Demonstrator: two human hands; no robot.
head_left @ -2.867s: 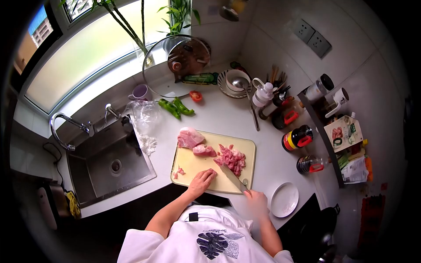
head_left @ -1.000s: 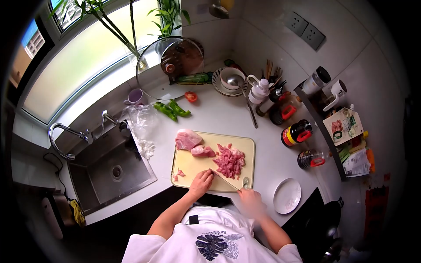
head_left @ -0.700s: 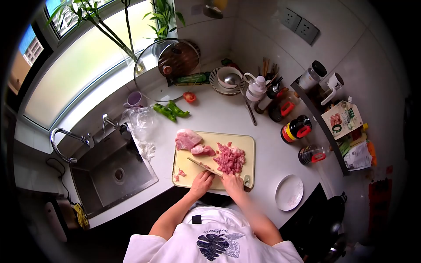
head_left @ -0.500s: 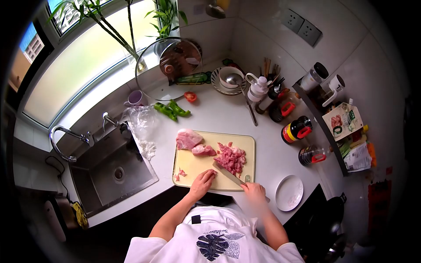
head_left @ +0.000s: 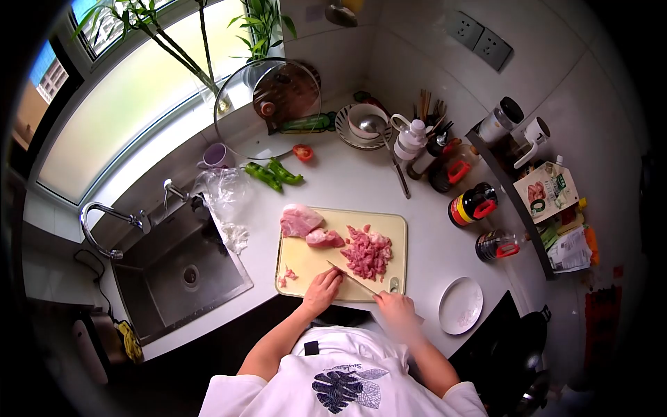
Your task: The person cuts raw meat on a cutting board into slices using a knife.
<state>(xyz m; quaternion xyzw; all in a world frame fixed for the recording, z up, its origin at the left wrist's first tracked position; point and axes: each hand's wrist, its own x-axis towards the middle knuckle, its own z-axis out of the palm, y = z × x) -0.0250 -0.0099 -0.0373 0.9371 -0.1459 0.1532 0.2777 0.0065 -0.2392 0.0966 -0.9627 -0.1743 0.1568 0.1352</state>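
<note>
A cream cutting board [head_left: 313, 263] lies on the counter in front of me. My right hand [head_left: 396, 309] is wrapped round the handle of a kitchen knife [head_left: 358, 282], its blade slanting up and left across the board. At the blade's left side my left hand [head_left: 322, 290] presses its bent fingertips onto a small piece of meat, mostly hidden under them. Beyond the knife sits a pile of cut meat [head_left: 368, 254]. Larger chunks of raw meat [head_left: 300, 220] rest at the board's far left, and a few small scraps [head_left: 287, 276] lie near its left edge.
A steel sink [head_left: 187, 278] is on the left, with a crumpled plastic bag [head_left: 226, 194] beside it. Green peppers [head_left: 264, 176] and a cut tomato [head_left: 303, 152] lie behind the board. Sauce bottles [head_left: 472, 206] and a white plate [head_left: 460, 306] stand on the right.
The knife has shifted left, away from the pile and up against my left fingertips, its blade now turned more edge-on. My right hand moved slightly left with it.
</note>
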